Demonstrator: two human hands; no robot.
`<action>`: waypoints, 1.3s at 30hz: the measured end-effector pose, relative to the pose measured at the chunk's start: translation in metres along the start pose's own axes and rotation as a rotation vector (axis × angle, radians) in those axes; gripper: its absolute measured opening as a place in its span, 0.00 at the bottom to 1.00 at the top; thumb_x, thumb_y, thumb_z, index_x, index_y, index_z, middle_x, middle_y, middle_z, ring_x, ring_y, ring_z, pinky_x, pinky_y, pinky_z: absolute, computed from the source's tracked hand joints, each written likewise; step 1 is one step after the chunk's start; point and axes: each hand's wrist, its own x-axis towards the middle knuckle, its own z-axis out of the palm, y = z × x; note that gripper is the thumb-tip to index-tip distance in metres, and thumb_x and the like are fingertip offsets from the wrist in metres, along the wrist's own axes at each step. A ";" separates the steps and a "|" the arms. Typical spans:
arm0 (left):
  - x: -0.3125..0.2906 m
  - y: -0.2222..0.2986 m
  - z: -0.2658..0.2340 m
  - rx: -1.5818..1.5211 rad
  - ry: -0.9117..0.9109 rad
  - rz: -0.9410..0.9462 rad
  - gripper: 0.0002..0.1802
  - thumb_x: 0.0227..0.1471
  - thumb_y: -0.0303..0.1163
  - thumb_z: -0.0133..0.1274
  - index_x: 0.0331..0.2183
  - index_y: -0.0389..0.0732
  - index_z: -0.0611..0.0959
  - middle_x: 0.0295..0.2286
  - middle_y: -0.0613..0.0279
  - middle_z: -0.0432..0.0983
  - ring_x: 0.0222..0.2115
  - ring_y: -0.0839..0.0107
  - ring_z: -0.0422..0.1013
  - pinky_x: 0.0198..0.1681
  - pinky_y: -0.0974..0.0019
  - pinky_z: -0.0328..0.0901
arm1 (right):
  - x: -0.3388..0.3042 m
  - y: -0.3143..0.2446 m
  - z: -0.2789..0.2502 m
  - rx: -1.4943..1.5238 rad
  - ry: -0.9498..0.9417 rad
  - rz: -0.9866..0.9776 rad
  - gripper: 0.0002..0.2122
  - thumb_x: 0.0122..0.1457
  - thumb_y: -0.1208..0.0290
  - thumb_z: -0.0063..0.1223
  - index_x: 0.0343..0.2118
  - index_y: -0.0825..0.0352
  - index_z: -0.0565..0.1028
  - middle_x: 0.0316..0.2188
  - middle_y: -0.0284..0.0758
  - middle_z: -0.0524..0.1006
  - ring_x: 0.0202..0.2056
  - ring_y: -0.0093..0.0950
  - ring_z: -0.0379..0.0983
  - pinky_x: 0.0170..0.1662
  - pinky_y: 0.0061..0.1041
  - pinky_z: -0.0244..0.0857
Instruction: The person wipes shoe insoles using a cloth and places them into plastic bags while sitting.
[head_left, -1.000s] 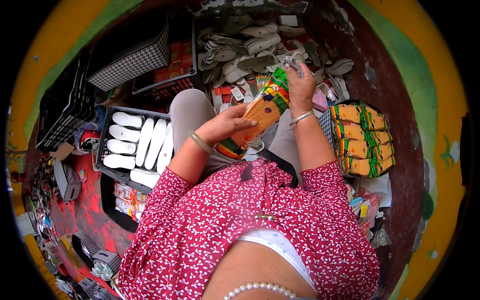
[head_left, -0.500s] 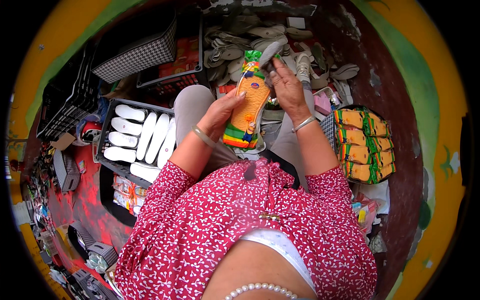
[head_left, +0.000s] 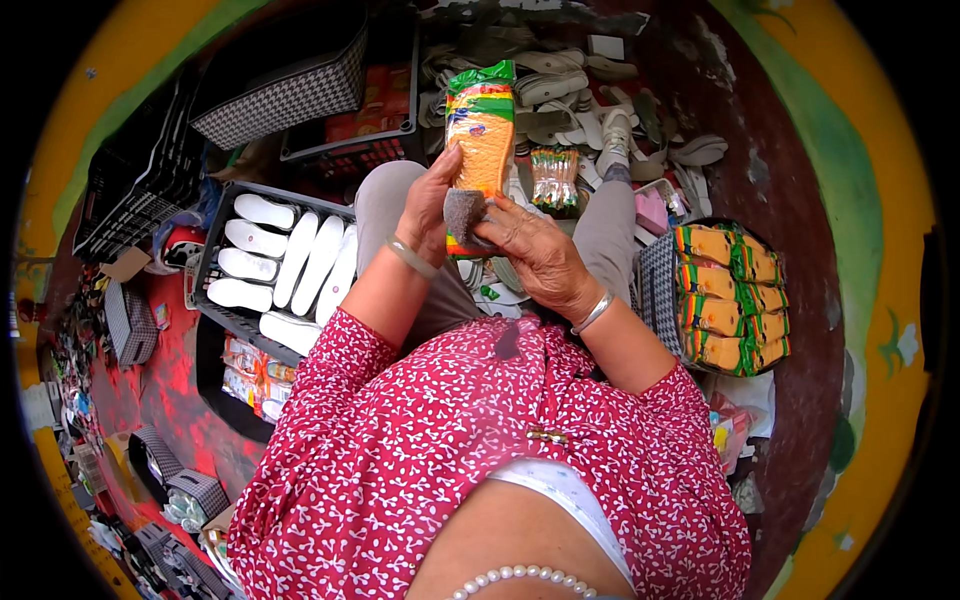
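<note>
Upright over my lap stands a clear-wrapped pack of orange textured insoles (head_left: pixel 481 150) with green, yellow and red bands at its ends. My left hand (head_left: pixel 428 212) grips the pack's left edge, fingers hidden behind it. A crumpled grey cloth (head_left: pixel 464 215) lies against the lower front of the pack. My right hand (head_left: pixel 543 255) pinches that cloth from the right, its fingers closed on it. Just beyond, between my knees, a small bundle of colourful packets (head_left: pixel 555 175) is partly visible.
On the right, a checked basket (head_left: pixel 657 280) holds several similar orange packs (head_left: pixel 708 313). A dark crate (head_left: pixel 212 268) of white insoles (head_left: pixel 292 262) stands left of my knee. Piled grey and white shoes (head_left: pixel 550 85) lie ahead, beside a large houndstooth basket (head_left: pixel 300 100).
The pack has shifted left, slightly upward and turned more upright. My right hand has brought the grey cloth from the pack's top down to its lower front.
</note>
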 end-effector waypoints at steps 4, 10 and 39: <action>0.001 0.013 0.001 -0.029 -0.090 0.036 0.26 0.57 0.43 0.41 0.53 0.38 0.63 0.45 0.48 0.68 0.41 0.57 0.70 0.46 0.53 0.66 | -0.006 -0.006 -0.029 0.354 -0.093 0.077 0.19 0.50 0.85 0.45 0.45 0.61 0.73 0.45 0.39 0.73 0.50 0.36 0.68 0.50 0.29 0.62; -0.003 0.021 0.016 -0.072 -0.166 0.038 0.30 0.58 0.50 0.37 0.54 0.39 0.61 0.48 0.46 0.65 0.48 0.52 0.65 0.49 0.47 0.62 | 0.013 0.010 -0.081 1.224 0.632 0.561 0.14 0.60 0.75 0.40 0.47 0.73 0.69 0.41 0.37 0.74 0.40 0.25 0.72 0.45 0.21 0.65; -0.008 -0.028 0.036 0.380 0.028 0.295 0.13 0.54 0.27 0.48 0.43 0.35 0.71 0.37 0.62 0.74 0.34 0.77 0.71 0.37 0.72 0.66 | 0.010 0.026 -0.024 0.947 0.164 0.744 0.11 0.55 0.75 0.50 0.42 0.71 0.72 0.34 0.29 0.75 0.34 0.16 0.71 0.39 0.14 0.64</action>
